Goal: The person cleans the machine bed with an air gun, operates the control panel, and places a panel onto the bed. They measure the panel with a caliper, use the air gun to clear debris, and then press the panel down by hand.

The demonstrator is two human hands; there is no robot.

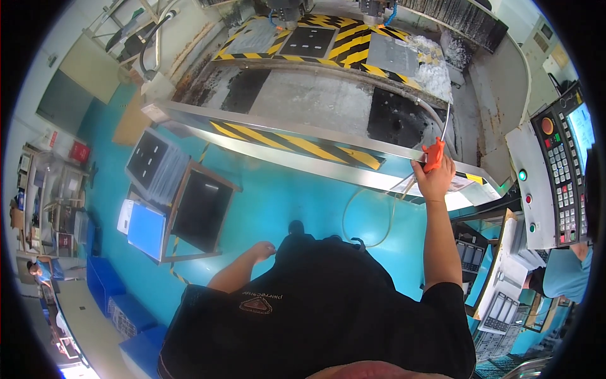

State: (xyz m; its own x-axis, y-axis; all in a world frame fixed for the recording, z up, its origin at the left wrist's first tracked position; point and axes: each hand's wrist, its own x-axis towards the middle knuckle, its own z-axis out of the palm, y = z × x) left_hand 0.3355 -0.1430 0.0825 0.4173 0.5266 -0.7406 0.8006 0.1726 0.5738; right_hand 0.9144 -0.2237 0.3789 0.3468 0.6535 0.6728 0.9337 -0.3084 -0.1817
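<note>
My right hand (pixel 434 180) is closed around an orange air blow gun (pixel 433 155). Its long thin metal nozzle points up over the front rail of a milling machine, and a pale hose (pixel 347 211) loops down from it toward the floor. Beyond the nozzle lies the machine bed (pixel 315 91), wet and grey, with a dark slotted plate (pixel 309 42) between yellow-and-black striped strips at the back. White foam or residue (pixel 432 63) covers the bed's right end. My left hand (pixel 261 251) hangs low beside my body, its fingers too small and turned away to judge.
A striped metal rail (pixel 290 144) runs across in front of me. Two spindle heads (pixel 287 14) hang above the bed. At the right stands a control panel (pixel 558 170); another person (pixel 568 275) is below it. A cart (pixel 205 215) with stacked plates (pixel 154 167) stands left, near blue bins (pixel 104 284).
</note>
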